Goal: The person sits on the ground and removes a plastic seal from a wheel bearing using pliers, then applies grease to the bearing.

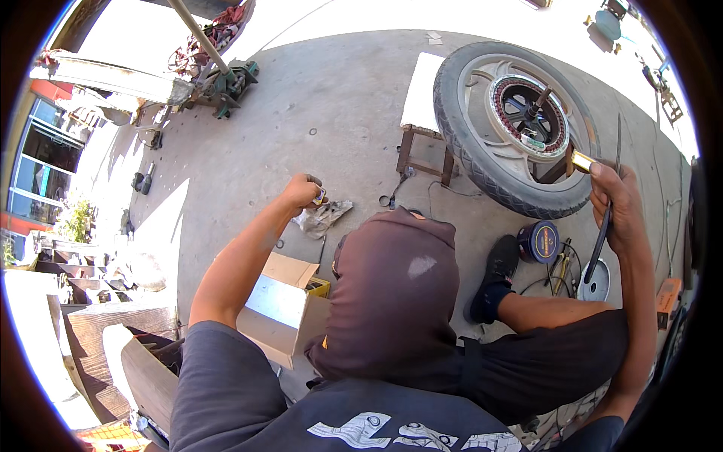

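My left hand is closed over a small white, blue and yellow item, mostly hidden by the fingers. It is held out above the floor near a crumpled clear plastic bag. On the right, my right hand grips a long dark tapered rod. The same hand pinches a small yellow and white box-like piece between thumb and finger. Beside that hand, a grey spoked wheel with a black tyre lies tilted. Its open hub shows a ring of copper-coloured windings and a central shaft.
A low wooden stool stands at the wheel's left. Near my shoe are a dark blue tin, a white round dish and cables. An open cardboard box sits at my left knee. A metal stand is at the far left.
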The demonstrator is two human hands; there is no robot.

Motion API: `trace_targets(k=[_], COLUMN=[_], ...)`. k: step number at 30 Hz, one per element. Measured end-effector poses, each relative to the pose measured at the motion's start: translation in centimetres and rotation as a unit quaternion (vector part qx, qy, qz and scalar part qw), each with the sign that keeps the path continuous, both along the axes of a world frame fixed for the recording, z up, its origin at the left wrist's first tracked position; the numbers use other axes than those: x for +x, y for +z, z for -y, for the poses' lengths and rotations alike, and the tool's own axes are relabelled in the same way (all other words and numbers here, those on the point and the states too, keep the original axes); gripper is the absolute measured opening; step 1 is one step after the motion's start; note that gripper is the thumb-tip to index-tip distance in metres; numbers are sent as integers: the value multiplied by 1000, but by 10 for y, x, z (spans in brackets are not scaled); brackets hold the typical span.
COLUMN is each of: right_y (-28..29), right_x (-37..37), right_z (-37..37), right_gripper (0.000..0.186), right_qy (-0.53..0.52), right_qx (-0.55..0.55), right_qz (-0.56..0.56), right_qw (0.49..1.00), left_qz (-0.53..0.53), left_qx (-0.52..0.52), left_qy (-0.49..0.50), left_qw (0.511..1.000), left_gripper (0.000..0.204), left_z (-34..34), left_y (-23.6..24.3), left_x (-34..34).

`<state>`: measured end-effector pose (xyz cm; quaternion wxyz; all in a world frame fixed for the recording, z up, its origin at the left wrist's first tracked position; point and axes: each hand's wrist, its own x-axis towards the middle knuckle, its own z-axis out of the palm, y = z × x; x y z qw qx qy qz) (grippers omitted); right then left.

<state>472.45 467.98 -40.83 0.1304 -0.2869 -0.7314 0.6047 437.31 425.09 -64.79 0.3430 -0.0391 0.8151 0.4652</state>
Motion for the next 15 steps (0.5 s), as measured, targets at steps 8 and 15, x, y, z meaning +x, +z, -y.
trace_targets(k=[8, 15], right_y=[5, 3], right_x=[-9, -18], right_z=[13, 11], right_gripper=[45, 59], right_qy=[10, 47], right_qx=[32, -33], right_qz=[29, 27], right_qw=[999, 998], left_qz=[-97, -246], left_qx=[-139, -105], left_qy=[-69, -187], left_qw=[983, 945], left_gripper=[24, 26], left_z=[85, -10], left_y=[-82, 10], left_x=[-8, -14])
